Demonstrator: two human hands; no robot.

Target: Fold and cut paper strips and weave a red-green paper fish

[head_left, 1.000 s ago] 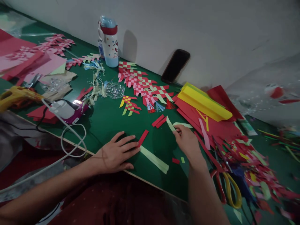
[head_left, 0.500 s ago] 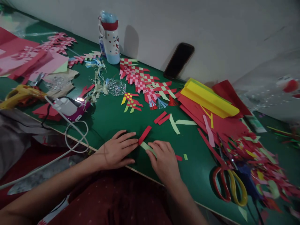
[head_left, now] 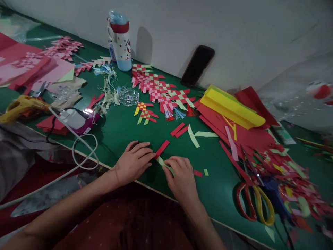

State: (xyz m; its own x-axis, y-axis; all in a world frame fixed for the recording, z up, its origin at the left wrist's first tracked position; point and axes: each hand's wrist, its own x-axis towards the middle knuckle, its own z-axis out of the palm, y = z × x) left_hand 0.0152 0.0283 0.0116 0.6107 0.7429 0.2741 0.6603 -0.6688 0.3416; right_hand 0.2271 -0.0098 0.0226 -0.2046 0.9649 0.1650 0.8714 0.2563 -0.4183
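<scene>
The left hand (head_left: 135, 162) and the right hand (head_left: 180, 175) are near each other, by the close edge of the green table (head_left: 117, 128). Between them lie a red strip (head_left: 163, 148) and a pale green strip (head_left: 163, 162), meeting end to end at an angle. The red strip points to 1 o'clock and the green strip runs to 4 o'clock, under the right hand. The right fingers look closed in a pinch on the green strip. The left fingertips touch the near end of the red strip, but I can't tell if they pinch it or just press it down.

The strips look like thin paper, so they could slip apart if the left hand presses too softly. A hard tug could rip or bend the green strip. A red scrap (head_left: 198, 173), just beside the right hand, could get bumped away.

From the hands, a clear dish (head_left: 129, 97) with tiny shiny bits is at 11 o'clock. Farther off, also at 11 o'clock, stands a bottle (head_left: 123, 48) with its top on, so I can't see inside. A clear bag (head_left: 288, 100) sits toward 2 o'clock; I can't tell what is in it
</scene>
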